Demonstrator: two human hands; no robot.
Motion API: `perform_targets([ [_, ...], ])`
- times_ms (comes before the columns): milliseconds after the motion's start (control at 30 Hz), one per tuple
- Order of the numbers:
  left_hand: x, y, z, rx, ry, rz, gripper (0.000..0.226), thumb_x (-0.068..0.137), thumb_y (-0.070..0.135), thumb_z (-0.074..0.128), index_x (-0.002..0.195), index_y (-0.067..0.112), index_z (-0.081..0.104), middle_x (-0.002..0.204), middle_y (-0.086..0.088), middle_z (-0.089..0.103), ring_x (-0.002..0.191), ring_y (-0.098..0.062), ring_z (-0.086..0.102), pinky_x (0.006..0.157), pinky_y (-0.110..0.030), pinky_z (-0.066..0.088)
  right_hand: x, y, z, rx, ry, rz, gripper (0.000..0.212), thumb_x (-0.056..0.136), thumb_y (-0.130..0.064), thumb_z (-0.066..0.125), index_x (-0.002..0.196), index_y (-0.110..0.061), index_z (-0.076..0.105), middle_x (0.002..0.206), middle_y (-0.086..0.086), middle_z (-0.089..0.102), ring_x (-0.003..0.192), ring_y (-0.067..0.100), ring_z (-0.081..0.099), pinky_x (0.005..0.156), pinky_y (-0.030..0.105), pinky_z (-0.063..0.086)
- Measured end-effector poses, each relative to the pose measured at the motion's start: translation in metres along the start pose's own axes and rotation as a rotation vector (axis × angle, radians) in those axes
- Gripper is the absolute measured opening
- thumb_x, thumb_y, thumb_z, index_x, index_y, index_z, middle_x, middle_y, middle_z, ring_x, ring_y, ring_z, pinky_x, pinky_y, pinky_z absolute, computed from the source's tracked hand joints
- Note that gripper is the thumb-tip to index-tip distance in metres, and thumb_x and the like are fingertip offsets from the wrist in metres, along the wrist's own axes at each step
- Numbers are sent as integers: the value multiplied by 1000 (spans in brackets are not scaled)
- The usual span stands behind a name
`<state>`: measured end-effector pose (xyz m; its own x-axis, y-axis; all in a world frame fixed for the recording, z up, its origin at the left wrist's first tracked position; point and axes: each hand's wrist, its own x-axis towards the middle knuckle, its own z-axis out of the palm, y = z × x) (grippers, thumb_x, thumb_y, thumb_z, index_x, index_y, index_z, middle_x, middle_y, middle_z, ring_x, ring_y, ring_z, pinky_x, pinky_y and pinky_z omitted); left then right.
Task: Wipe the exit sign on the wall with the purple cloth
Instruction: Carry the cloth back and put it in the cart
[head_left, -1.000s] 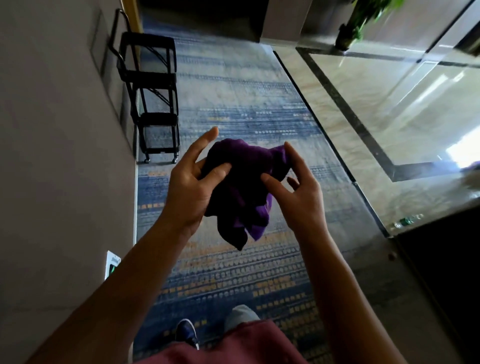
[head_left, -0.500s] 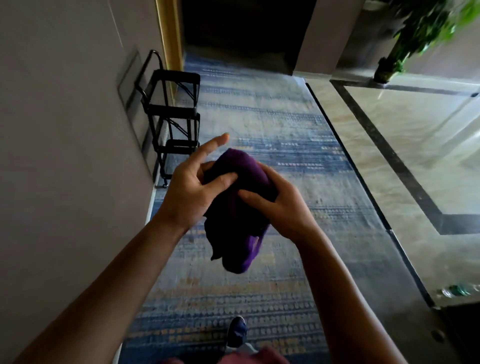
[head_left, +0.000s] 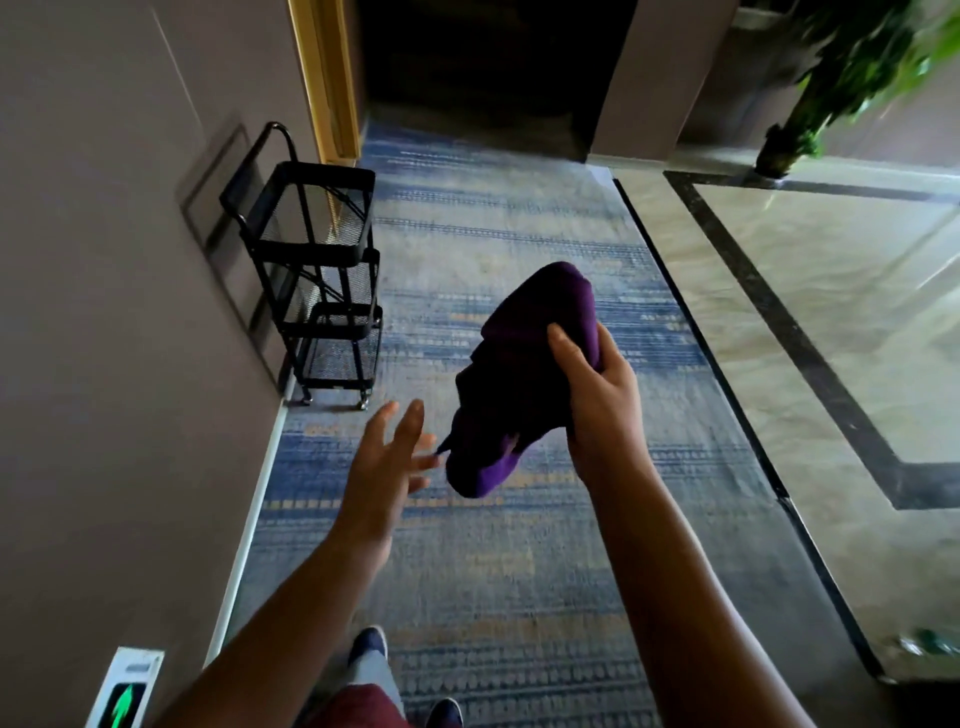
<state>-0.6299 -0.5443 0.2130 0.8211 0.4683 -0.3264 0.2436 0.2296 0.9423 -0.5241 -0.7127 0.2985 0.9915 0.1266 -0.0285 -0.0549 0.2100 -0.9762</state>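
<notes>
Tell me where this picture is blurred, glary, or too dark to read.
Head view: motion blur smears the left hand fingers and the plant; glare washes the marble floor; the doorway is near black; wide-angle bending tilts the wall; the purple cloth in the right hand stays fairly sharp.

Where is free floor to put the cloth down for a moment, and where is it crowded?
Free: the carpet between the left hand and the marble floor, and farther ahead toward the dark doorway. Crowded: the wall side, where the black cart stands, and near the shoes. The right hand holds the purple cloth.
</notes>
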Motion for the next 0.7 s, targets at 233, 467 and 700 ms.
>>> perform_targets([
  [233, 81, 48, 49, -169, -286, -88, 75, 91, 77, 57, 153, 36, 51, 137, -6, 72, 125, -26, 71, 112, -59, 50, 68, 20, 16, 207, 5, 133, 28, 98, -20, 66, 124, -10, 68, 121, 21, 72, 115, 39, 69, 101, 52, 54],
  [467, 200, 86, 67, -307, -173, 40, 81, 88, 29, 80, 159, 37, 41, 109, 17, 78, 104, -12, 78, 76, -30, 65, 143, 43, 38, 70, -34, 205, 29, 96, -15, 66, 125, -13, 67, 119, 22, 72, 111, 40, 69, 93, 54, 54],
  [700, 288, 130, 58, -316, -159, 32, 80, 73, 45, 86, 147, 45, 55, 108, 14, 79, 106, -20, 78, 90, -50, 65, 235, 49, 71, -57, 6, 193, 72, 89, -17, 75, 152, -27, 42, 115, 15, 76, 112, 29, 71, 100, 47, 56],
])
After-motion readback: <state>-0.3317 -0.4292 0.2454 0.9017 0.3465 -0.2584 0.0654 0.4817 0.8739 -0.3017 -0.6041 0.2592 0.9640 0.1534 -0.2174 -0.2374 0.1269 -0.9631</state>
